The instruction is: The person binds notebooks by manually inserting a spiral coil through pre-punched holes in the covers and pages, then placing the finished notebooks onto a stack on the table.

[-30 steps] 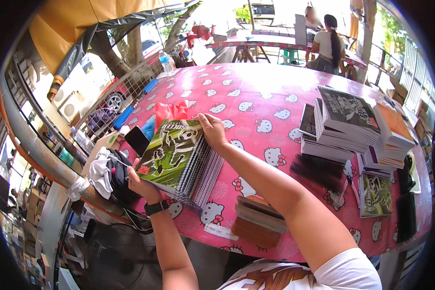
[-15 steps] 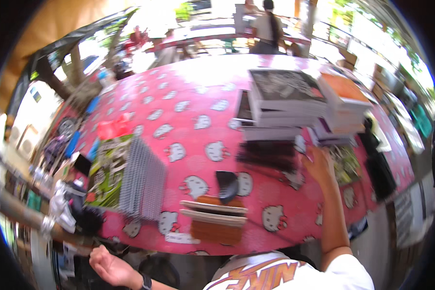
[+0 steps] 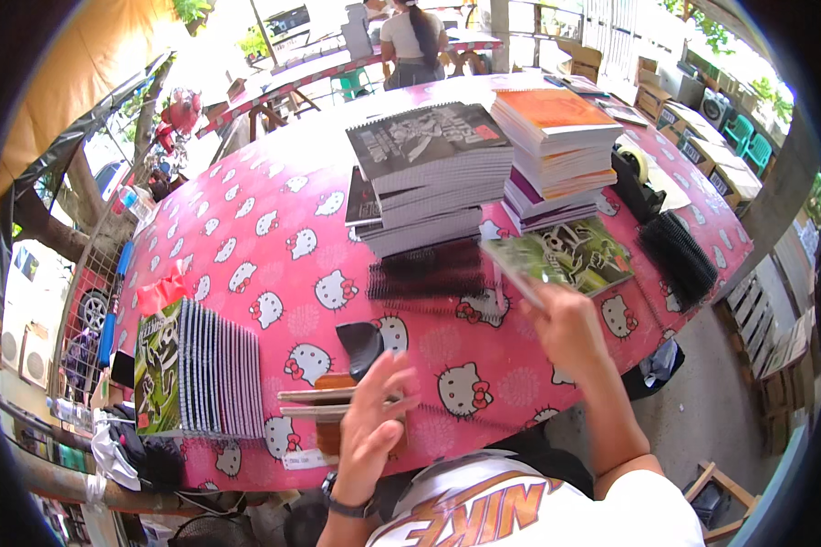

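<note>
My right hand [image 3: 567, 330] is closed on the near left edge of a thin notebook [image 3: 518, 272], tilted up from the table. A green-and-black illustrated cover [image 3: 575, 257] shows right behind it; whether it belongs to the same notebook I cannot tell. My left hand [image 3: 379, 410], its fingers apart and empty, hovers over a brown wooden block [image 3: 328, 438] with pale strips, partly hiding it. A black curved piece [image 3: 361, 345] stands by the block. To the left, a row of spiral-bound notebooks [image 3: 217, 369] with green covers rests on the table.
Tall stacks of black-covered notebooks [image 3: 433, 146] and orange-topped notebooks [image 3: 556, 114] stand beyond my hands. Black binding coils [image 3: 429, 271] lie before them, with another bundle of coils [image 3: 677, 260] at right near a tape dispenser [image 3: 637, 173]. A person [image 3: 412, 44] is at a far table.
My left hand has risen from below the table edge to over the wooden block and opened. My right hand has drawn back from the stacks with a notebook. The view has shifted.
</note>
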Action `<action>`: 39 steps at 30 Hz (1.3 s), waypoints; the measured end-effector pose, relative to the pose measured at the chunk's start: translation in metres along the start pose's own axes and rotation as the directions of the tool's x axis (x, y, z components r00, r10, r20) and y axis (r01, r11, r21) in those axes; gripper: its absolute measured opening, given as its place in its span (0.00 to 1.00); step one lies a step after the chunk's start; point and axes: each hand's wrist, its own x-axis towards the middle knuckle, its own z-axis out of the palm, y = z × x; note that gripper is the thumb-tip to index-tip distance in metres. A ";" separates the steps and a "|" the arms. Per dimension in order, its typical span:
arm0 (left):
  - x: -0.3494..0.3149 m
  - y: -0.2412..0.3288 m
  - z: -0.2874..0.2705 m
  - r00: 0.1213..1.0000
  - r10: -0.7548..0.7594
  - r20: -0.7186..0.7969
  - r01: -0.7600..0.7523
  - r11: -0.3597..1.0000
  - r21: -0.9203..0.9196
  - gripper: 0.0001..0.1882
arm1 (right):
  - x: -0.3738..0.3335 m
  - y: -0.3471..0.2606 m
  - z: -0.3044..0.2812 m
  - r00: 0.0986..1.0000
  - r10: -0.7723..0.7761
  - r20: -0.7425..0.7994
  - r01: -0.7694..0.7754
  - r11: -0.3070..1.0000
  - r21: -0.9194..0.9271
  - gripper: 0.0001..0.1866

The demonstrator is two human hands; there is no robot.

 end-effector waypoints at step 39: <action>-0.006 -0.010 -0.162 0.844 0.298 -0.446 -0.266 0.954 0.136 0.17 | -0.033 -0.002 0.114 0.850 -0.297 0.435 0.220 0.951 0.219 0.11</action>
